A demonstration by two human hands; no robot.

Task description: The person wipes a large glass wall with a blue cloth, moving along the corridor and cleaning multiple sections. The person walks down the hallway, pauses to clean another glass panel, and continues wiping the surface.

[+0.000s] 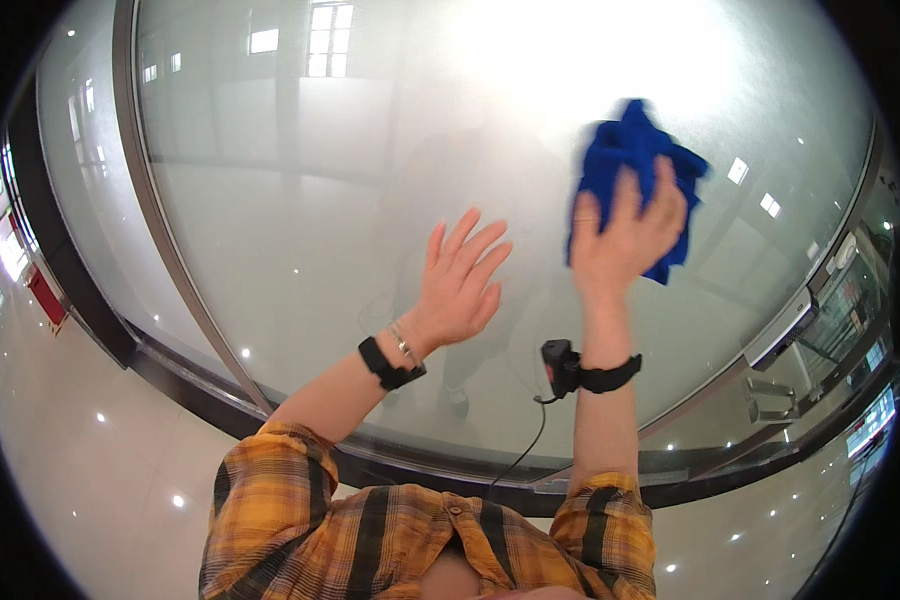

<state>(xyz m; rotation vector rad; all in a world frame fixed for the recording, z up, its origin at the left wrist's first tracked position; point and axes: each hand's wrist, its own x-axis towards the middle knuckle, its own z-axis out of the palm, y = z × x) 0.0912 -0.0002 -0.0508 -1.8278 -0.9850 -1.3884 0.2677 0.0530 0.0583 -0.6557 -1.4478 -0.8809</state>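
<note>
A blue cloth (607, 146) lies bunched against a large frosted glass panel (285, 247). Over the cloth is my right hand (630, 225), its fingers spread and pressing it to the glass. My left hand (465, 281) holds nothing; its fingers are apart, near the middle of the same panel. Whether the left palm touches the glass cannot be told. Each wrist has a black strap, and the right one carries a small black device (561, 369) with a thin cable (529, 448) hanging from it. A bracelet (400, 341) circles the left wrist.
A brown metal frame (136, 135) borders the panel on the left, with a dark base rail (390, 466) along its bottom. At the right stand a lock box (780, 330) and a metal handle (771, 401). Glossy floor tiles (112, 465) spread below. A red box (45, 295) is far left.
</note>
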